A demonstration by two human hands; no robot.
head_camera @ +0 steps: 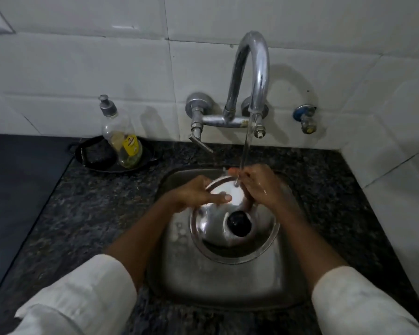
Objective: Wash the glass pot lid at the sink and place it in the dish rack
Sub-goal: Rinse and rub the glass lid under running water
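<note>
The glass pot lid (212, 226) has a steel rim and a black knob (239, 223). It is held tilted over the small steel sink (177, 269), knob side toward me. My left hand (198, 193) grips the lid's upper left rim, thumb across the glass. At the upper right rim my right hand (258, 186) holds the lid, wet, right under the running water. The stream from the curved chrome tap (250, 76) hits the lid's top edge between my hands. No dish rack is in view.
A dish soap pump bottle (121, 139) stands in a black dish (94, 155) with a dark scrubber, left of the tap. Dark granite counter (94, 213) surrounds the sink. White tiled walls rise behind and at right, with a small blue valve (305, 118).
</note>
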